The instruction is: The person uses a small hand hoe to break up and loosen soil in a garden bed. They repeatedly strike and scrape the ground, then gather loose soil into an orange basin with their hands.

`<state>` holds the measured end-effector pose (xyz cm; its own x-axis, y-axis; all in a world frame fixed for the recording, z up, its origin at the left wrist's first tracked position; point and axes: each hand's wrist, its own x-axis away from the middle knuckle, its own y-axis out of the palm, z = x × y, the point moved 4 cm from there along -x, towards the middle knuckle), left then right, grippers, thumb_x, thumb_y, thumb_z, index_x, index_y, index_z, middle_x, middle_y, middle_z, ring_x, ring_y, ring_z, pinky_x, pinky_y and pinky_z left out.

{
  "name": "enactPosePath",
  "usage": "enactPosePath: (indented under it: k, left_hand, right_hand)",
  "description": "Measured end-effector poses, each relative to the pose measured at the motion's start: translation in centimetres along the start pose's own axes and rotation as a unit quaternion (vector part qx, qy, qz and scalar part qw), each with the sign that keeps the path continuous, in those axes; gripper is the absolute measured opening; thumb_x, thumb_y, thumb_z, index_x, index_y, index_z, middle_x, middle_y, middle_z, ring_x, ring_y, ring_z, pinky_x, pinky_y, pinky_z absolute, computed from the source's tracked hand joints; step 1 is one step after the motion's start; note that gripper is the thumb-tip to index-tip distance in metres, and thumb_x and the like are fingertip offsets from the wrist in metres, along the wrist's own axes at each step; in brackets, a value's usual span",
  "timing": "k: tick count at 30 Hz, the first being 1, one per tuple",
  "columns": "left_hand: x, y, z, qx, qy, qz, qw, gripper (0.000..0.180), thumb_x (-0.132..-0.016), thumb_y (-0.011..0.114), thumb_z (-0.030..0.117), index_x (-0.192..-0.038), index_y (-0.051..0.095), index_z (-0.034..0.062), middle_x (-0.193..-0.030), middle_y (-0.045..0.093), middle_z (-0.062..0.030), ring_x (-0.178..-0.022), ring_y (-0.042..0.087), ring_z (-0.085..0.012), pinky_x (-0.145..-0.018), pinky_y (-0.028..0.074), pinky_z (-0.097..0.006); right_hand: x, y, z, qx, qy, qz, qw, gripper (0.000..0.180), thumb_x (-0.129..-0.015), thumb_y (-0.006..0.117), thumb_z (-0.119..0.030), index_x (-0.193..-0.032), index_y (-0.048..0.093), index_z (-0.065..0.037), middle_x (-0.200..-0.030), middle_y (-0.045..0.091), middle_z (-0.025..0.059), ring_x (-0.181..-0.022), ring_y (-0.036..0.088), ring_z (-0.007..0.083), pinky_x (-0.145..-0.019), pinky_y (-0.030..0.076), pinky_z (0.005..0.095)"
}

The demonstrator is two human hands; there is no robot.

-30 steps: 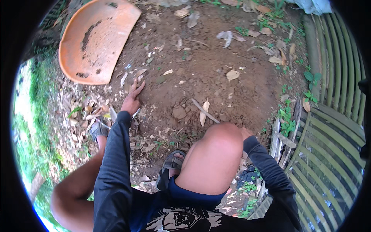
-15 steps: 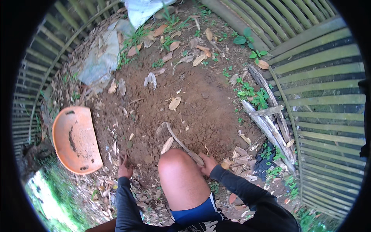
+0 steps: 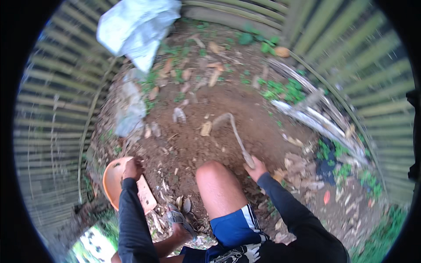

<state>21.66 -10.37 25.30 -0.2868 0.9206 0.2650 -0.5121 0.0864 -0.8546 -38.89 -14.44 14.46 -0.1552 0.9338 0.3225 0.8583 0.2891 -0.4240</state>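
A black long-sleeved top (image 3: 298, 250) goes with blue shorts (image 3: 234, 226) (striped white) and a grey sandal (image 3: 176, 217)

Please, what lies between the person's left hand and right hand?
In the head view, the bent knee lies between the left hand and the right hand, with brown soil on both sides.

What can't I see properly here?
Head view: part of the orange, half-round plastic pan, hidden by the left hand and dark cloth sleeve; whether the hand touches it is unclear.
Head view: the grip of the thin, pale, hooked tool, partly covered by the right hand; its far end blurs against brown soil.
Head view: the top of the crumpled, whitish sheet, cut off by the upper edge.
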Motion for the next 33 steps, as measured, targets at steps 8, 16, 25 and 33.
enactPosePath:
  k: [8,16,25,33]
  left_hand:
    - [-13.4,4.0,5.7,-0.158,0.132,-0.222,0.953,0.043,-0.085,0.075,0.009,-0.127,0.066,0.004,-0.093,0.074,-0.0166,-0.083,0.074,-0.025,-0.075,0.059,-0.039]
    - [-21.8,12.7,11.2,-0.317,0.297,-0.256,0.864,0.061,-0.083,0.081,0.024,-0.139,0.06,0.0093,-0.125,0.069,-0.0253,-0.111,0.068,-0.0414,-0.095,0.055,-0.049]
    - [-21.8,25.6,7.3,-0.361,0.24,-0.166,0.886,0.165,-0.049,0.104,0.038,-0.168,-0.007,0.0148,-0.173,-0.005,-0.0245,-0.159,0.003,-0.0476,-0.131,0.021,-0.049]
    - [-23.2,26.4,6.5,-0.339,0.285,-0.151,0.884,0.17,-0.044,0.105,0.036,-0.167,-0.01,0.0141,-0.173,-0.007,-0.0248,-0.158,0.003,-0.0503,-0.132,0.014,-0.053]
  right_hand:
    - [2.3,2.7,7.5,-0.097,0.207,0.095,0.969,0.062,-0.098,0.06,-0.06,-0.105,0.068,0.001,-0.096,0.072,0.029,-0.096,0.069,0.0485,-0.084,0.054,0.0531]
    - [1.4,3.6,9.4,0.011,0.238,0.101,0.966,0.071,-0.095,0.059,-0.065,-0.112,0.071,0.002,-0.104,0.073,0.029,-0.102,0.071,0.0457,-0.092,0.055,0.0517]
    - [0.2,-7.5,-0.2,0.22,0.241,-0.007,0.945,0.075,-0.095,0.055,-0.07,-0.113,0.073,0.001,-0.109,0.072,0.0292,-0.103,0.07,0.0455,-0.095,0.054,0.0497]
    - [13.4,-14.7,-5.8,0.103,0.328,0.168,0.924,0.046,-0.105,0.057,-0.05,-0.128,0.067,-0.012,-0.091,0.072,0.0137,-0.074,0.069,0.0218,-0.069,0.059,0.0416]
